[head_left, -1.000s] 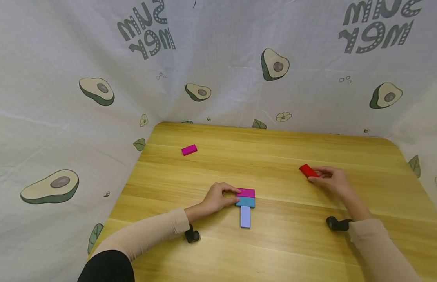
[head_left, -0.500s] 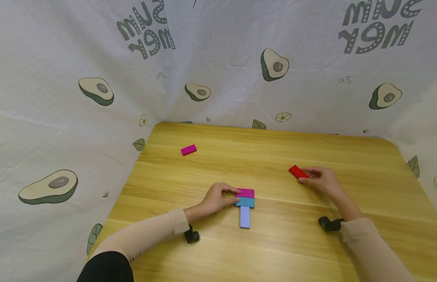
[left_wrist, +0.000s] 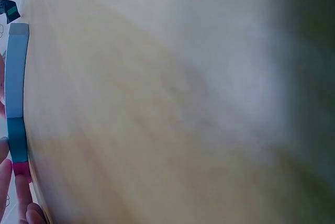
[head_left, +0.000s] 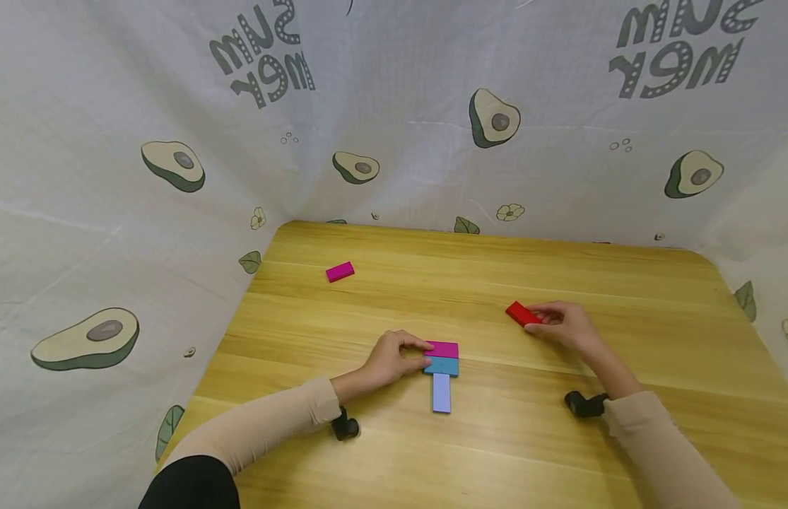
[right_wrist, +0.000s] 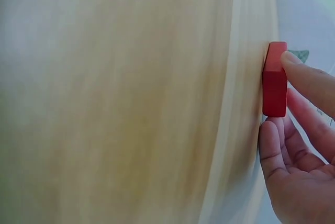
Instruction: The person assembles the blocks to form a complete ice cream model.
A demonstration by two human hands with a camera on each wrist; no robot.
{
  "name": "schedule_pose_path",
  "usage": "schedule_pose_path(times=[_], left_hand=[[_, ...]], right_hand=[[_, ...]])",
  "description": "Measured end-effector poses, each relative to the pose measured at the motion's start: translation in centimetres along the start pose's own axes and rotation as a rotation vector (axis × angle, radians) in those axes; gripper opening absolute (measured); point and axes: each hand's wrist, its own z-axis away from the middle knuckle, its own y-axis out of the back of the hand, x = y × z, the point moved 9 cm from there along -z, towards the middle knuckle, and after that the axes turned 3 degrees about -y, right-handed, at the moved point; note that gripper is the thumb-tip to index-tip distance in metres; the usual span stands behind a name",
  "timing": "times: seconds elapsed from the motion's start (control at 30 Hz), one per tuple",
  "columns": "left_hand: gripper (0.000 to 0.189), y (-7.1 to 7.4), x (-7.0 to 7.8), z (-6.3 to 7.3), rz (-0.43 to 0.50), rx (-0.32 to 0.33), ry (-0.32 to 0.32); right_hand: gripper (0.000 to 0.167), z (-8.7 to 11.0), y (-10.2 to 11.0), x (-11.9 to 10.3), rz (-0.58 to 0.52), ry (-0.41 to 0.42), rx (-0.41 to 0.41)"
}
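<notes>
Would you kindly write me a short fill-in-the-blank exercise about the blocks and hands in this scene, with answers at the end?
1. The right hand pinches a single block coloured ____.
2. The left hand touches the nearer pink block and the adjoining block, coloured ____.
3. The farther pink block lies toward the far ____ corner of the table, as the person sees it.

Missing words: red; blue; left.

I see the right hand [right_wrist: 303, 182] holding a red block [right_wrist: 275, 80] in its fingers [right_wrist: 312, 81] (rounded corners), wooden table [right_wrist: 131, 98] beside them, pale cloth [right_wrist: 310, 9] behind.
</notes>
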Motion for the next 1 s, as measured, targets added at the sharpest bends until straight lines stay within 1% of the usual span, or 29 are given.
schedule_pose_path(times=[0.53, 0.8, 1.0], left_hand=[[0.022, -0.1, -0.1, 0.0, 0.014, -0.008, -0.008], [0.022, 0.0, 0.1, 0.1, -0.001, -0.004, -0.003], [0.022, 0.0, 0.1, 0.1, 0.007, -0.004, 0.001]], right_hand=[[0.045, 0.0, -1.5, -1.0, -0.023, 0.015, -0.04], [0.044, 0.1, -2.2, -1.6, -0.031, 0.027, -0.068], [0.043, 0.1, -2.6, -2.2, -0.02, 0.052, -0.065]])
